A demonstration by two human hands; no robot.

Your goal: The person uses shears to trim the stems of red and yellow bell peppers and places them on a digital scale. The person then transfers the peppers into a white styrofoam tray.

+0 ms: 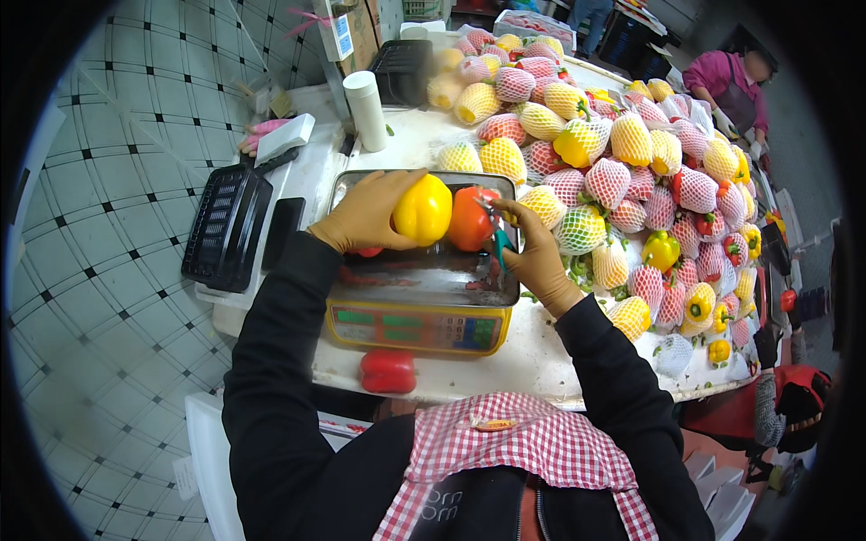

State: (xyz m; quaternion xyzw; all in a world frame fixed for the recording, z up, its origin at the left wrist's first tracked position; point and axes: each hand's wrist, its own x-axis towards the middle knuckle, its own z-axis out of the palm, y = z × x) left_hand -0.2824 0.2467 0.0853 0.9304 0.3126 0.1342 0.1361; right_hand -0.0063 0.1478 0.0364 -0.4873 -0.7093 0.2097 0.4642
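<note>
My left hand [369, 209], in a tan glove, grips a yellow bell pepper [423, 211] over the steel pan [413, 287] of a weighing scale. Right beside it is a red bell pepper [469, 223], also over the pan; whether it rests there is hard to tell. Teal-handled snips [501, 245] are in my gloved right hand [541, 257], their blades at the red pepper's upper right side. A bit of another red pepper [369, 252] shows below my left hand. In front of the yellow scale body [419, 329] lies one more red pepper [388, 371].
Many net-sleeved red and yellow peppers [626, 196] cover the table's right side. Left are black plastic trays [226, 226], a dark phone-like slab [283, 233] and a white cylinder [365, 111]. One person [731, 88] stands at the far right, another [778, 406] at the near right.
</note>
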